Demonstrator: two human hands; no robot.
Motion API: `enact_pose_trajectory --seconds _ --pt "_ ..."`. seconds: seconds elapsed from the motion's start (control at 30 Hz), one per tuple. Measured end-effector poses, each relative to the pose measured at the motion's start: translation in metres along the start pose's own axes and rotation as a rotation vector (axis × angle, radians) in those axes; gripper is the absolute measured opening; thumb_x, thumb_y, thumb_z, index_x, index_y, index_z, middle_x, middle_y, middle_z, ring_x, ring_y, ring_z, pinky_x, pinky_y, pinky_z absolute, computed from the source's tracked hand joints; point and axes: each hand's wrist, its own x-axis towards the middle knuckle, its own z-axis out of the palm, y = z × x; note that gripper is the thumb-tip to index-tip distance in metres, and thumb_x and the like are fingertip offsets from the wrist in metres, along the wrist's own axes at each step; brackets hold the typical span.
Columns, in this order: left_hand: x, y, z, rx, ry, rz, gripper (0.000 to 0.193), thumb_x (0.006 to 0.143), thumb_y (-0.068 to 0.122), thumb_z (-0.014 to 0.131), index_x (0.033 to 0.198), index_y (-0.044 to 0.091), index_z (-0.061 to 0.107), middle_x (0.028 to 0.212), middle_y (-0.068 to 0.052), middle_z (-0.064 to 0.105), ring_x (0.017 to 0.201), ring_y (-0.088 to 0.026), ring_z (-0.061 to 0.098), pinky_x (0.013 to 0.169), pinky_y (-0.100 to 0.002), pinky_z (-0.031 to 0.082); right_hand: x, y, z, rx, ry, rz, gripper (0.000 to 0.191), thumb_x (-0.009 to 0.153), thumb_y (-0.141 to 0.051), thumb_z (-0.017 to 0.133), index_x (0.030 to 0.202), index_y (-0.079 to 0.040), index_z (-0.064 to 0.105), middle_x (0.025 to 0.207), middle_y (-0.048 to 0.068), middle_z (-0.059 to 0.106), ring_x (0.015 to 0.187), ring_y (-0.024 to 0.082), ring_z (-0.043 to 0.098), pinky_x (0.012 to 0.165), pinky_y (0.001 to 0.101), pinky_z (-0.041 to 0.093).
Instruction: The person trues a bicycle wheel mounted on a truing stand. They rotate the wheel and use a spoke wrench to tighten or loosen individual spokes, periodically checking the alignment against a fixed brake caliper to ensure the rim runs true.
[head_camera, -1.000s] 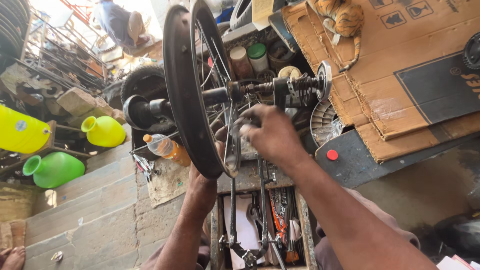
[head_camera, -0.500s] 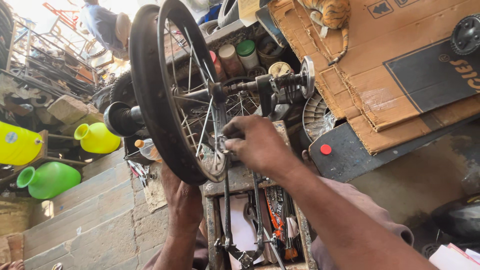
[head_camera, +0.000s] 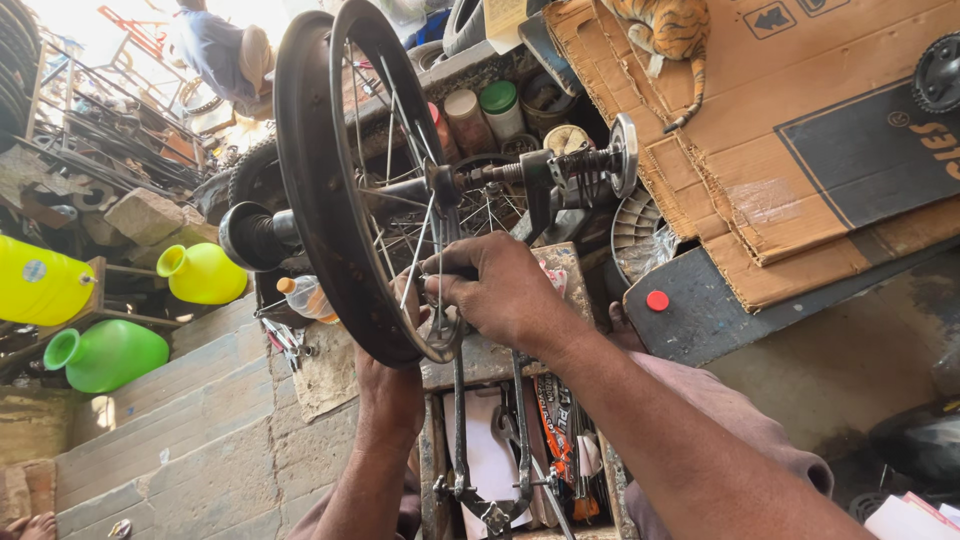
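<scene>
**Brown cardboard above, dark wheel in hand**

Brown cardboard (head_camera: 800, 150), flattened and torn along its lower edge, fills the upper right; it carries black arrow marks near the top and a large dark rectangular print with pale lettering. A striped toy tiger (head_camera: 668, 30) lies on its top edge. Below it a dark panel bears a round red sticker (head_camera: 657, 300). At left stand two yellow jugs (head_camera: 200, 272) and a green jug (head_camera: 108, 352); a small plastic bottle (head_camera: 305, 297) with an orange cap lies behind the wheel. Jars (head_camera: 500, 105) with green and tan lids sit up behind the hub.

The bicycle wheel (head_camera: 315, 200) has a dark, dull rim without a tyre and thin silver spokes; it stands upright in a metal stand over the bench, its axle running right to a toothed disc (head_camera: 624, 150). The right hand (head_camera: 505, 290) has its grip closed, fingers pinching a spoke near the lower rim. The left hand (head_camera: 390, 385) reaches up beneath the rim, touching it; its grip is hidden, so I cannot tell.
</scene>
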Motion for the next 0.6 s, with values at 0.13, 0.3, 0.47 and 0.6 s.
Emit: enact_pose_trajectory --seconds 0.13,0.3,0.47,0.6 --pt "0.001 0.009 0.002 0.057 0.062 0.04 0.048 0.102 0.045 0.06 0.12 0.002 0.067 0.107 -0.012 0.066 0.099 -0.017 0.064 0.083 -0.038 0.053 -0.003 -0.007 -0.007 -0.003 -0.085 0.122 0.025 0.086 -0.017 0.074 0.11 -0.01 0.079 0.092 0.009 0.081 0.076 0.014 0.073 0.073 0.033 0.059" --pt "0.001 0.026 -0.002 0.154 0.139 0.018 0.03 0.099 0.028 0.066 0.083 0.002 0.068 0.07 -0.001 0.065 0.062 -0.013 0.061 0.053 -0.036 0.047 -0.005 -0.008 -0.009 -0.053 -0.03 0.193 0.02 0.083 -0.019 0.08 0.097 -0.005 0.079 0.085 0.011 0.08 0.072 0.017 0.074 0.072 0.0345 0.059" --pt "0.008 0.024 -0.011 0.224 0.08 -0.132 0.036 0.101 0.023 0.073 0.078 -0.003 0.063 0.067 -0.002 0.058 0.06 -0.015 0.056 0.053 -0.034 0.046 0.001 0.004 0.001 -0.332 0.123 0.04 0.021 0.081 -0.02 0.085 0.093 -0.004 0.078 0.083 0.018 0.074 0.077 0.026 0.071 0.074 0.0378 0.053" --pt "0.025 0.027 -0.014 -0.074 -0.119 -0.145 0.016 0.086 0.013 0.069 0.101 0.008 0.071 0.084 0.001 0.071 0.077 -0.011 0.068 0.069 -0.029 0.057 0.003 0.012 -0.008 -0.251 -0.042 -0.098 0.022 0.076 -0.014 0.084 0.095 -0.003 0.079 0.082 0.011 0.076 0.075 0.021 0.072 0.072 0.037 0.055"
